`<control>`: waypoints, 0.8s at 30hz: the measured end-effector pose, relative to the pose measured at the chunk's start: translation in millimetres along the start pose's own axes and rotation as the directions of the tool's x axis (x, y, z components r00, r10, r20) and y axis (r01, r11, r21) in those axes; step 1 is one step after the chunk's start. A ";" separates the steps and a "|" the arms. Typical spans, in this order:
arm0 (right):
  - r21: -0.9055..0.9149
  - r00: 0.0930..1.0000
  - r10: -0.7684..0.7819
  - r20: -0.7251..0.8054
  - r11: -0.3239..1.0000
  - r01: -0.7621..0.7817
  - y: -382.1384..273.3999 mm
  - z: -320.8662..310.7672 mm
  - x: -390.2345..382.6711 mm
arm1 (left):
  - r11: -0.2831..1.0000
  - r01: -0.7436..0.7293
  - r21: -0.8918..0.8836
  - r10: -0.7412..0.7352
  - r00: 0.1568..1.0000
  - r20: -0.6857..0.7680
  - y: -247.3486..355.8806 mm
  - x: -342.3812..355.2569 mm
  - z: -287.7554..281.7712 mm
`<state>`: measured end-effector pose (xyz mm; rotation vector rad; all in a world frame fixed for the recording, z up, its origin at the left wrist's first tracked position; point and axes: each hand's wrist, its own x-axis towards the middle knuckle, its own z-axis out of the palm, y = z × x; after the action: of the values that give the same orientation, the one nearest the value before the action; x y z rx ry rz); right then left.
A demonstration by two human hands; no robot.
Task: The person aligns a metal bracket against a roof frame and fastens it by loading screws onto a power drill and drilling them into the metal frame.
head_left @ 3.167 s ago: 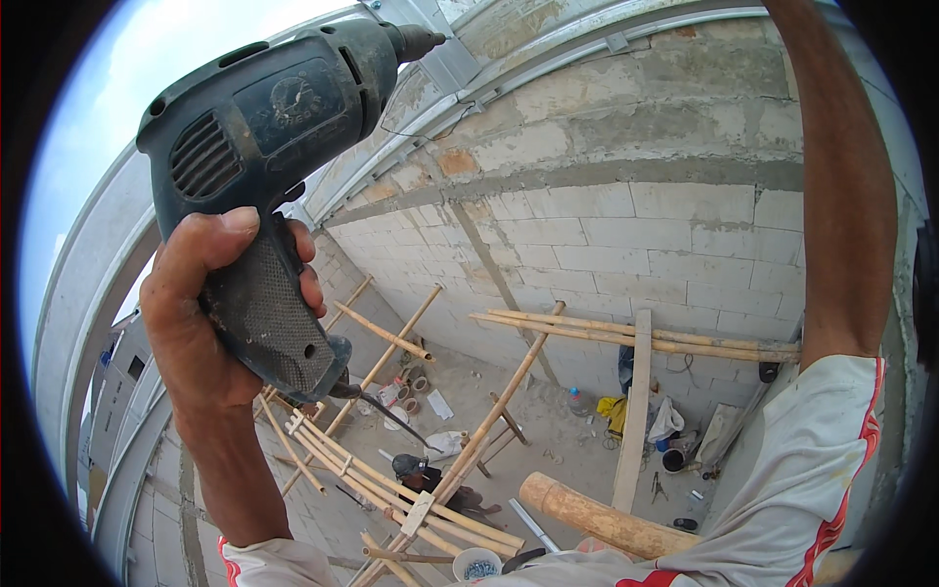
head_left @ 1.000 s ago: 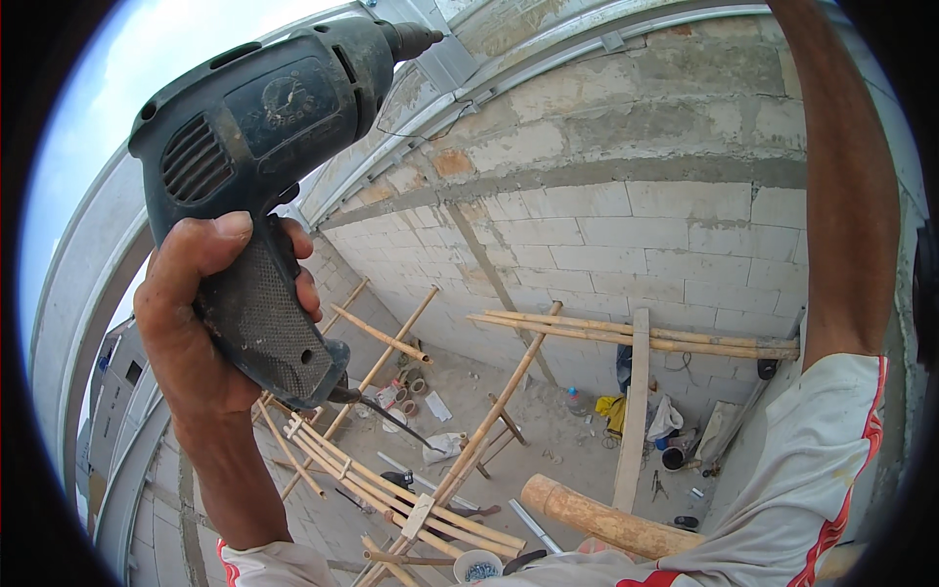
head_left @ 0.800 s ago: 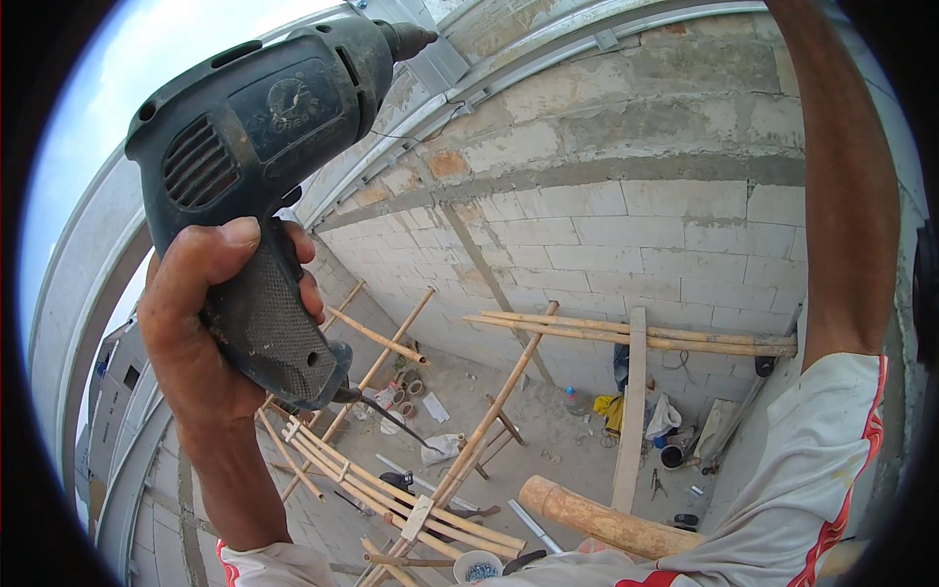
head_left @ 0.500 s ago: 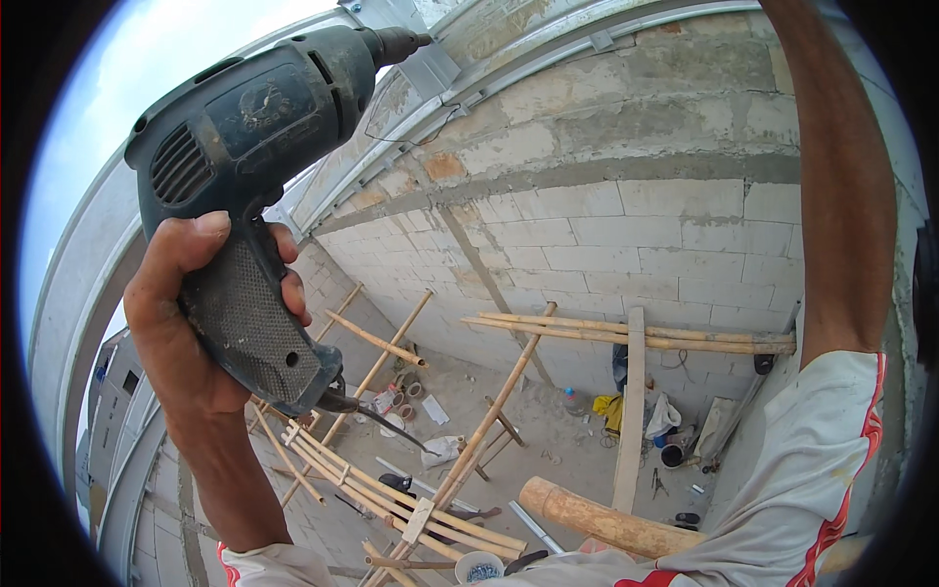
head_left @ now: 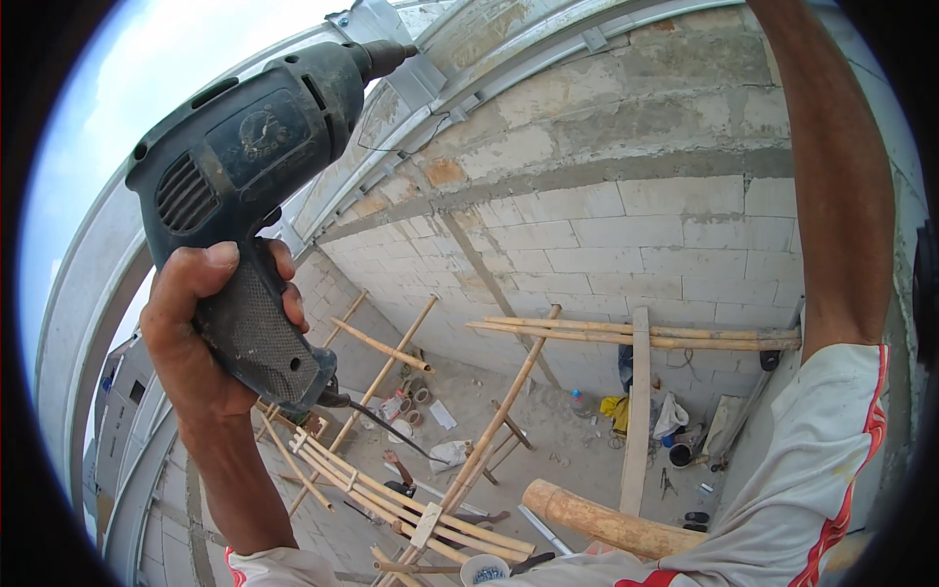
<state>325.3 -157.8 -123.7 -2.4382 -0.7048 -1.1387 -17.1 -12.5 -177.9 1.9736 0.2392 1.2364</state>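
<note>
Drill (head_left: 245, 147): matt plast., tex. grip (head_left: 259, 323); wall (head_left: 626, 230): rough blk; beam (head_left: 93, 264): smooth mtl.

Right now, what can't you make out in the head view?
- Right hand: cut off by the top edge; only the right forearm shows.
- Left hand: most of the finger lengths are hidden behind the grip of the drill.
- Co-worker: mostly hidden behind bamboo poles.
- Bits in the white bucket: too small to identify.
</note>
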 end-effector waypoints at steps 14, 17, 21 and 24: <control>-0.215 0.952 -0.185 -0.245 0.968 0.133 10.9 22.9 6.4 | 0.999 0.006 0.037 -0.004 1.000 -0.028 -2.1 0.7 -1.3; -0.383 0.977 -0.211 0.018 0.901 0.202 14.5 -8.2 1.4 | 1.000 -0.016 -0.022 0.016 1.000 0.002 -5.4 1.3 -2.3; -0.257 0.993 -0.117 0.031 0.959 0.121 2.2 -4.6 7.4 | 1.000 -0.004 -0.021 0.004 1.000 -0.004 -6.7 3.6 -2.9; -0.337 0.988 -0.127 0.082 0.930 0.148 22.5 14.6 34.7 | 1.000 -0.011 -0.028 0.012 1.000 0.013 -4.1 5.0 -3.0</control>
<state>366.1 -158.8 -107.8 -2.7574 -0.7602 -1.3462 -16.1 -5.6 -176.6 1.9610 0.2025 1.2269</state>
